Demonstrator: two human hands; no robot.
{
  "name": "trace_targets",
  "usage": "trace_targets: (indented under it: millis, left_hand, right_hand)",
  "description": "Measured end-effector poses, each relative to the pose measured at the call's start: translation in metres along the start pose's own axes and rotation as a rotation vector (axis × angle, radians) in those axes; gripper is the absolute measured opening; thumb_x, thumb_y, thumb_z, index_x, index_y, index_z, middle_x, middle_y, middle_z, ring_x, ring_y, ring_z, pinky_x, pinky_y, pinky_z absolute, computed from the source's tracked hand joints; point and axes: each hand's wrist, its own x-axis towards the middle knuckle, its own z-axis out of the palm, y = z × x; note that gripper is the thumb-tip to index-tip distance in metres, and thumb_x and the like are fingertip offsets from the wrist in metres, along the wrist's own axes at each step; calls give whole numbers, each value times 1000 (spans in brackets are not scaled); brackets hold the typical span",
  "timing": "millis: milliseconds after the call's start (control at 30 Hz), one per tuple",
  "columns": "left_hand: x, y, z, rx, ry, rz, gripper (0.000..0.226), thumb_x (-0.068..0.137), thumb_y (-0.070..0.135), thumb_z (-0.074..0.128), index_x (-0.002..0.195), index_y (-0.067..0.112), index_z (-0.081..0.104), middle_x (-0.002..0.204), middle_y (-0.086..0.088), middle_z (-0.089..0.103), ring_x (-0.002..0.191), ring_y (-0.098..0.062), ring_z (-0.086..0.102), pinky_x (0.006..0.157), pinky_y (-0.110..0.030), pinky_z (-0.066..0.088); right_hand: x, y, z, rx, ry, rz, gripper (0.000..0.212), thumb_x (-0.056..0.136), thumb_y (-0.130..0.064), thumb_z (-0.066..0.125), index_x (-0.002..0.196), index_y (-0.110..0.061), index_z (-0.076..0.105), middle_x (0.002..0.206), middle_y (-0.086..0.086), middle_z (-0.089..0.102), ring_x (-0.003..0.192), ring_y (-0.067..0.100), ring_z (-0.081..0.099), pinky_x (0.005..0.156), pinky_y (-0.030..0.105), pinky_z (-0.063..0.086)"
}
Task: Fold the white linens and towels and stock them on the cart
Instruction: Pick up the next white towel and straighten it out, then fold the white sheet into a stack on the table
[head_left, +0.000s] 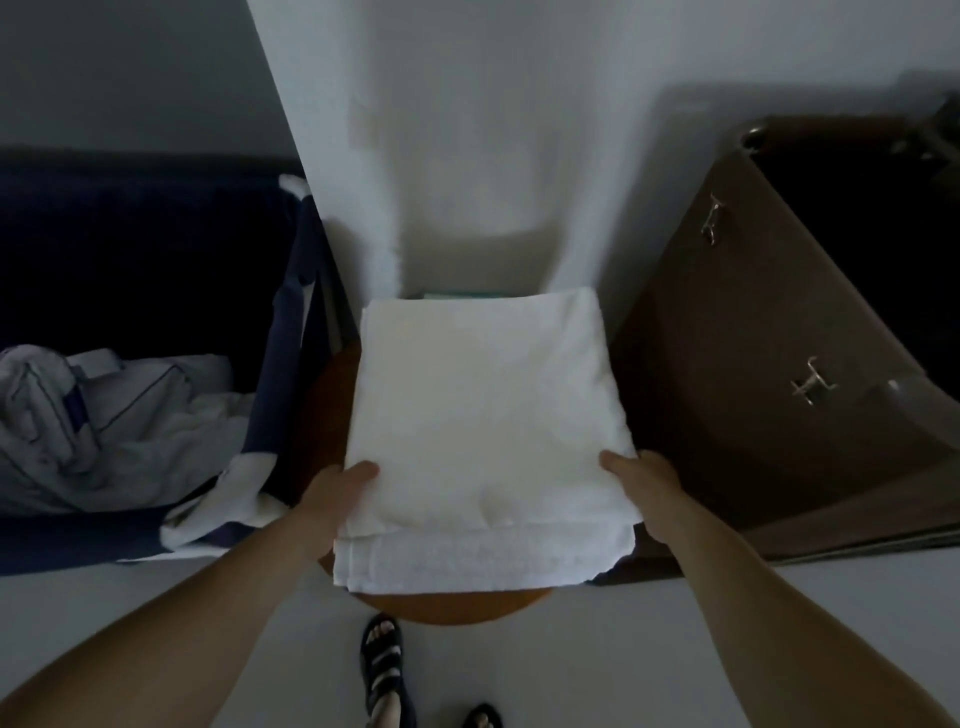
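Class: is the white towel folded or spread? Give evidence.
Folded: the white towel forms a compact rectangle, with stacked layer edges along its near side.

You are working in dim, flat light — the folded white towel (488, 415) is the brightest patch, soft and slightly blurred. A broad shadow falls on the wall (467, 156) behind it. The dark bin (130, 249) loses detail, and your wide lens bends the edges.

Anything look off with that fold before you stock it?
Slightly: the towel is folded unevenly. Its bottom layer sticks out past the top one along the near edge, ragged at the right corner.
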Motion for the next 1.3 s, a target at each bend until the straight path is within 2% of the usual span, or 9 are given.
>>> trace_targets:
  millis: [67, 267, 467, 700, 800, 900, 1000, 1100, 1300]
  left_hand:
    - [4, 6, 0, 41, 44, 86, 52, 95, 41, 60, 132, 6, 51, 111, -5, 60, 89, -24, 59, 73, -34, 47]
    - [-1, 5, -15, 233, 209, 300, 35, 95, 52, 52, 97, 18, 51, 88, 1, 59, 74, -14, 54, 55, -26, 36]
    - [10, -43, 0, 362, 171, 337, 48, 94, 52, 54, 115, 9, 47, 102, -3, 56, 87, -24, 56, 73, -32, 44]
    - [10, -47, 4, 364, 191, 376, 65, 88, 56, 59, 128, 9, 38, 110, -5, 59, 85, -21, 54, 74, -33, 44]
    - [2, -54, 6, 414, 177, 407, 84, 85, 58, 62, 144, 12, 24, 133, -13, 50, 108, -30, 56, 88, -40, 48]
    - [-1, -45, 5, 844, 350, 573, 105, 84, 71, 48, 154, 21, -13, 161, -9, 3, 145, -37, 15, 114, -49, 26]
    - [-5, -29, 17, 1177, 245, 806, 97, 83, 80, 9, 144, 21, -37, 154, -1, -42, 142, -23, -37, 117, -43, -9]
    - [-2, -36, 26, 1284, -17, 824, 90, 81, 80, -7, 143, 21, -35, 157, -1, -36, 141, -17, -38, 116, -38, -17]
    - [-7, -43, 24, 1338, -128, 716, 91, 86, 77, 1, 151, 19, -25, 157, 0, -33, 143, -15, -31, 116, -36, -17]
  right_hand:
    - [0, -12, -1, -51, 13, -50, 39, 90, -20, 69, 120, 3, 60, 111, 17, 64, 92, 32, 62, 79, 39, 52]
    - [-4, -11, -8, -86, 12, -124, 34, 89, -22, 70, 116, -3, 59, 111, 14, 64, 97, 33, 63, 90, 47, 53]
    - [-3, 44, 5, -298, 79, -167, 41, 94, -32, 62, 125, -6, 52, 113, 11, 58, 94, 26, 54, 82, 34, 43]
    - [-7, 53, 5, -380, 160, -294, 46, 99, -35, 54, 137, -11, 46, 125, 13, 60, 112, 36, 58, 90, 38, 46]
    - [-14, 50, 11, -537, 261, -378, 53, 97, -32, 58, 144, -15, 39, 140, 10, 50, 122, 34, 52, 97, 46, 45]
    - [-24, 39, 23, -908, 418, -653, 70, 95, -43, 56, 154, -19, 26, 159, 6, 29, 141, 30, 32, 106, 48, 38]
    - [-27, 41, 42, -1236, 213, -712, 71, 97, -66, 9, 156, -30, -3, 165, 1, -7, 153, 28, -5, 120, 49, 14]
    - [-16, 66, 49, -1318, 90, -607, 78, 83, -68, -20, 152, -31, -21, 163, 1, -22, 149, 27, -24, 123, 50, -3]
    - [-12, 67, 46, -1383, 16, -559, 78, 77, -69, -25, 145, -32, -33, 161, 2, -30, 147, 27, -28, 122, 51, -6]
